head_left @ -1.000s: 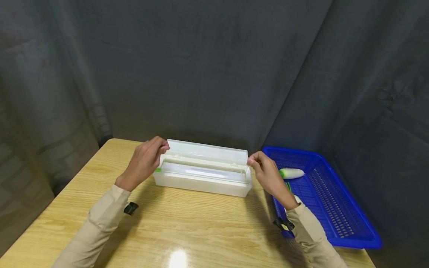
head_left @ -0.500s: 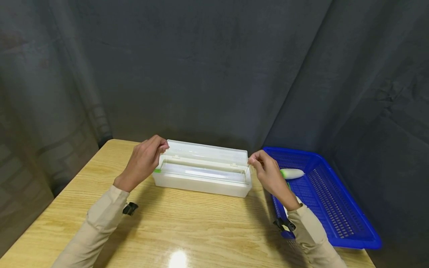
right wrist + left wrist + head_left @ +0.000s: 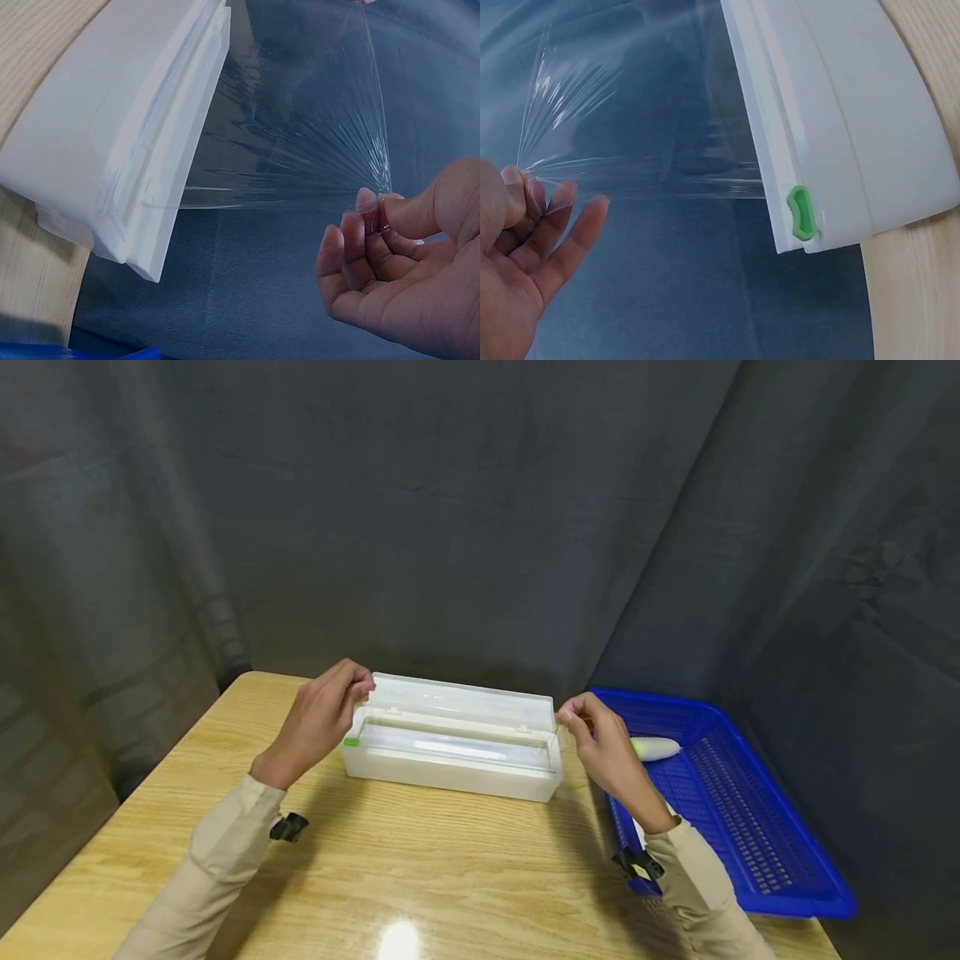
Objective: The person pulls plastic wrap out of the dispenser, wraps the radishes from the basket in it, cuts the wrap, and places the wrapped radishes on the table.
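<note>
A white cling film dispenser point(image 3: 450, 778) stands on the table with its lid point(image 3: 468, 703) raised at the back and a roll point(image 3: 459, 747) inside. From it a clear sheet of cling film point(image 3: 641, 135) stretches between both hands, creased towards the held corners. My left hand point(image 3: 317, 717) pinches one corner between thumb and fingers, off the dispenser's left end. The opposite corner is pinched by my right hand point(image 3: 603, 750), as the right wrist view shows close up. A green slider point(image 3: 802, 213) sits at the left end of the dispenser's edge.
To the right, a blue plastic basket point(image 3: 797, 810) holds a white radish point(image 3: 660, 749) with a green top; my right forearm partly covers the basket. A dark curtain point(image 3: 465, 527) hangs behind the wooden table point(image 3: 420, 868).
Both hands keep their pinch on the cling film. The left hand has shifted slightly up and left, and the right hand slightly up. The dispenser has barely moved.
</note>
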A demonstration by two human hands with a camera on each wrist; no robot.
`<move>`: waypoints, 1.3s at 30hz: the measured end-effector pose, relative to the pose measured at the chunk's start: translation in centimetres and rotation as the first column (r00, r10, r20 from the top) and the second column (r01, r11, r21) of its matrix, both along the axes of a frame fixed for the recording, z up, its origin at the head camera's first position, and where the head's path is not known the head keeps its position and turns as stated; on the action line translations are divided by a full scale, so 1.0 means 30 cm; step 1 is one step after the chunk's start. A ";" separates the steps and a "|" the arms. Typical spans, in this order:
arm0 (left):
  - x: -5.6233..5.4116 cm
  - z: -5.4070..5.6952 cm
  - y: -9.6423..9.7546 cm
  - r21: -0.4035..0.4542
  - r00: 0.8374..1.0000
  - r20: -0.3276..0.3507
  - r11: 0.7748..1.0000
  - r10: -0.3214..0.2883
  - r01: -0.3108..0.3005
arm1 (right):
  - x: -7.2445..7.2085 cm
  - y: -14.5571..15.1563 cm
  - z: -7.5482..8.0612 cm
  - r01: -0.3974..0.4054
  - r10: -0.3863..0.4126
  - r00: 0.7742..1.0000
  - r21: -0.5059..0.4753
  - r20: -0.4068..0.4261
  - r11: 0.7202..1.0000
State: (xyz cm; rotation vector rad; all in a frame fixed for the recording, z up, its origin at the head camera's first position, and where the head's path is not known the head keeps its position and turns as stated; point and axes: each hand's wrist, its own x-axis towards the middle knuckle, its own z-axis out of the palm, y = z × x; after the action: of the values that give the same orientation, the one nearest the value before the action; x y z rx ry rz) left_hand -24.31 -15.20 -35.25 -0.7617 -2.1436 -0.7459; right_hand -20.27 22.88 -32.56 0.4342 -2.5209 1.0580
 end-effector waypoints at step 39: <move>0.002 0.038 -0.008 0.007 0.997 -0.082 1.000 0.010 -0.010 | -0.003 -0.010 0.028 -0.007 0.004 0.997 -0.036 -0.076 0.999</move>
State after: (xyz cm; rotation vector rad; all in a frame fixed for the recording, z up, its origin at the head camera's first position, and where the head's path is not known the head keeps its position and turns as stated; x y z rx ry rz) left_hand -24.27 -15.43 -34.10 -0.7646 -2.0691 -0.7037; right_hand -20.35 22.58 -31.73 0.4623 -2.4319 1.0671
